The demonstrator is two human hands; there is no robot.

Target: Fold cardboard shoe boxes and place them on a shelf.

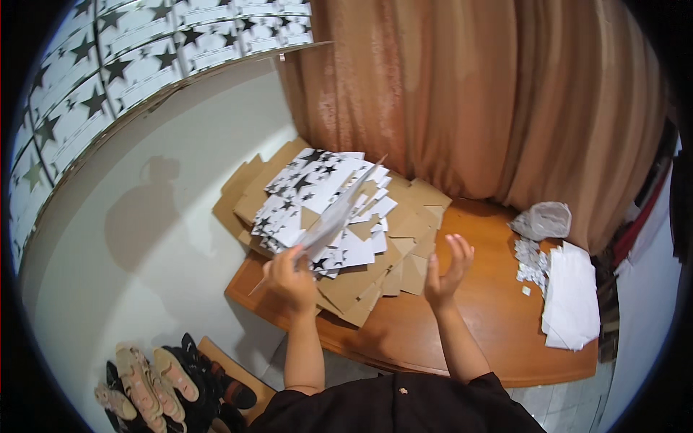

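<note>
My left hand (291,276) grips the lower end of a flat white cardboard sheet (336,213), held edge-on and tilted up toward the curtain. It hovers over a pile of flattened box blanks (317,195), white with black stars on one side and brown on the other, lying on a wooden table (498,317). My right hand (446,273) is raised just right of the pile, palm facing left, fingers spread and holding nothing.
A stack of white sheets (574,303), small white scraps (530,263) and a crumpled plastic bag (543,219) lie at the table's right end. A brown curtain (469,101) hangs behind. Shoes (166,382) sit on the floor at lower left. Star-printed boxes (108,65) line the upper left.
</note>
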